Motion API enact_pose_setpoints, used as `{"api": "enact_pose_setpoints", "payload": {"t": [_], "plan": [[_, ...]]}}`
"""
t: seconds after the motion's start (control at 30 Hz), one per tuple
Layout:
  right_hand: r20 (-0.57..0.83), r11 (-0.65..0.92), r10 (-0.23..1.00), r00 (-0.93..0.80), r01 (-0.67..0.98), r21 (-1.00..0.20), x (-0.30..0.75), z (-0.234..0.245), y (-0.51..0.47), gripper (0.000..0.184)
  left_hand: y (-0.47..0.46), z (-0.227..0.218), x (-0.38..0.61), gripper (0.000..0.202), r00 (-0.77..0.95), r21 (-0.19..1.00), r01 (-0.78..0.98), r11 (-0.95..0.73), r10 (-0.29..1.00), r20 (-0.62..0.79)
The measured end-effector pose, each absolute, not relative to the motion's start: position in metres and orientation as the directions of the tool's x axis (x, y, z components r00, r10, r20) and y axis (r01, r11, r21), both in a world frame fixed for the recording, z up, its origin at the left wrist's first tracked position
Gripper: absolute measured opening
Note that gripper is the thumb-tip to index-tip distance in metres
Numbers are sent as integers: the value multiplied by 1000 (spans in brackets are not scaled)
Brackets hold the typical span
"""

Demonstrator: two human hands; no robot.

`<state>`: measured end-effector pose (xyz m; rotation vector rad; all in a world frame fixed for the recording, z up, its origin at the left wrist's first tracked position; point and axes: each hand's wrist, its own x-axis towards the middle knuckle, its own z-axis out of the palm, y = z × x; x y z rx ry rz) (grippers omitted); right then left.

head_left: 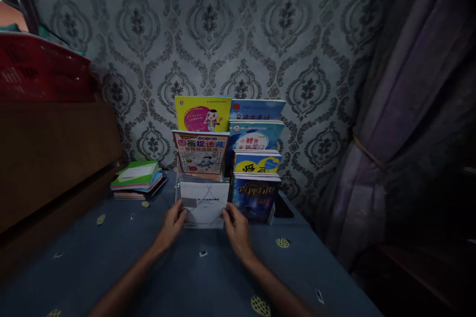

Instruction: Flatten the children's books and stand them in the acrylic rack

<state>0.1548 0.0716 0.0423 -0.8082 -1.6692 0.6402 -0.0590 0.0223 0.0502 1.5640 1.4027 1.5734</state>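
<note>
I face a wall (241, 20) with grey ornamental pattern. At my right hangs a purple curtain (401, 104), which a band (369, 154) gathers; at my left stands a brown cabinet (55, 153). The surface (122, 247) before me is blue, the light rather dim.

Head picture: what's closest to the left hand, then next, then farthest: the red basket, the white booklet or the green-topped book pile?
From the left hand:
1. White booklet, right at its fingertips.
2. Green-topped book pile, farther back, to the left.
3. Red basket, higher up, at the picture's left edge.
</note>
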Motion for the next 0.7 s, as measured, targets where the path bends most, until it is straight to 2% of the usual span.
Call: {"api": "enact_pose_setpoints", "payload": {"t": [0.17,0.37,0.5,0.7], "plan": [[619,634,773,-140,221,-741,148,52,83,29,34,59,-62,35,-220,850,354,-390,848,481],[660,670,740,-131,233,-705,143,76,88,27,39,83,-67,30,-202,813,431,-392,836,510],[722,726,683,-111,209,-655,141,104,94,23,42,112,-67,29,-174,776,449,-443,809,562],[827,821,557,-76,199,-534,131,160,107,19,58,171,-73,28,-157,660,459,-595,677,719]]}}
